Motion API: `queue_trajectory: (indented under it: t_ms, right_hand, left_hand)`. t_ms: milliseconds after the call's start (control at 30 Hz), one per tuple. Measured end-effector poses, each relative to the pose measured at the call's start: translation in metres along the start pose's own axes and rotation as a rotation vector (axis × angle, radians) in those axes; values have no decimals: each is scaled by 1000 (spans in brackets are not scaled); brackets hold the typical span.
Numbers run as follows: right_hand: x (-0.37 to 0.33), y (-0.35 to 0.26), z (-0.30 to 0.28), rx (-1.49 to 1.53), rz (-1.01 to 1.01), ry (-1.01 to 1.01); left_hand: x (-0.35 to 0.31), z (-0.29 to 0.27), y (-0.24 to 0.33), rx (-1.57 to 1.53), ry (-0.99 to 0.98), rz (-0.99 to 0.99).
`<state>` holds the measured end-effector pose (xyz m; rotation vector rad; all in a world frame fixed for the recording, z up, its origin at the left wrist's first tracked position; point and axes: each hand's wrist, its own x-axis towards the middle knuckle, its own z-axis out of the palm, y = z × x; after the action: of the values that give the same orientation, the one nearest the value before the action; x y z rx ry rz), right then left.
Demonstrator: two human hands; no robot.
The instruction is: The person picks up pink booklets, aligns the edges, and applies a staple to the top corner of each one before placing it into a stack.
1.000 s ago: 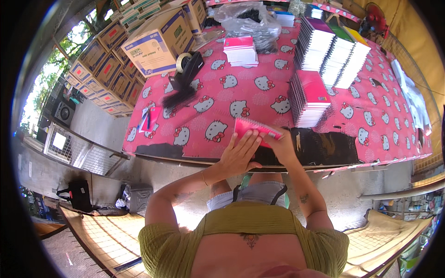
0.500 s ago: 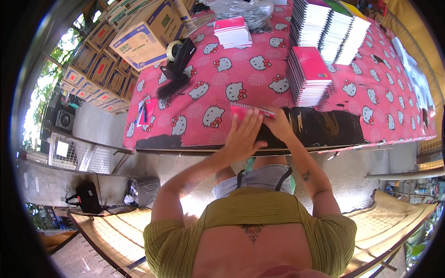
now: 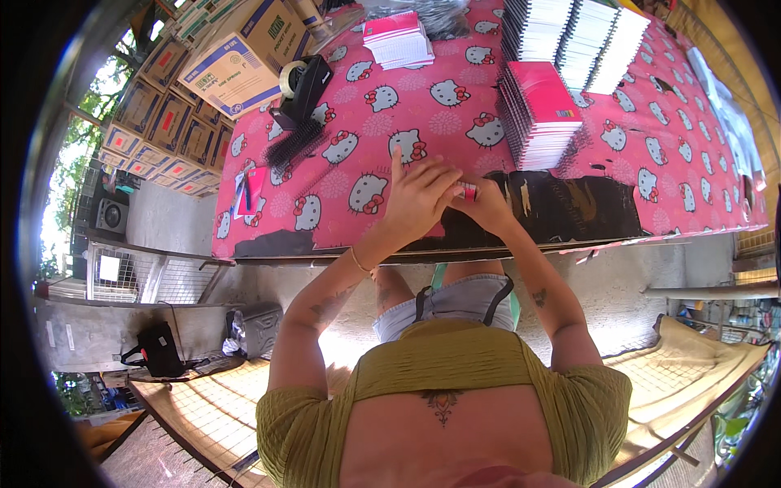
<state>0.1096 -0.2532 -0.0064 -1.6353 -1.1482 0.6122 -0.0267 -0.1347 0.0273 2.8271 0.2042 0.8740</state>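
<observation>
Your bench (image 3: 446, 154), spread with a pink cat-print cloth, fills the upper middle of the view, its near edge worn to a dark patch (image 3: 578, 207) just right of where you work. Past its left side stand piled cartons (image 3: 171, 122), and one large carton (image 3: 244, 61) sits at the bench's far left. Toward the far right you have tall stacks of spiral notebooks (image 3: 582, 45), coils along their sides, with a shorter pink-topped stack (image 3: 543, 114) in front of them; these look like finished work, coil and cover both in place. The small pink-topped pile (image 3: 399, 45) at the back shows no coil that I can make out, so I would judge it as left to do. A black tape dispenser (image 3: 305, 89) stands by the large carton, and a bunch of loose black coils (image 3: 291, 145) lies just nearer you, apparently unused. Your right hand (image 3: 486, 207) is curled around the pink notebook (image 3: 466, 191), which is in front of you at the bench's near edge, only a sliver showing. Your left hand (image 3: 423, 195) reaches across it, little finger stretched out; whether it grips or merely presses, I cannot tell, nor how complete that notebook is. Smallest is the dark pen (image 3: 247, 191), at the left.
</observation>
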Motion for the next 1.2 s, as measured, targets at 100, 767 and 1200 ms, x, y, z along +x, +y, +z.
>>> queue_trajectory:
  t_ms: [100,767,1200]
  right_hand:
    - [-4,-8,-20,51,-324,77]
    - [-16,-64,-58,-142,-367,491]
    - [41,-117,-203,422,-55,307]
  left_hand:
    - [1,0,-3,-43,30,18]
    - [44,-44,15,-88,141,71]
    - [236,-10,18,-591,221,115]
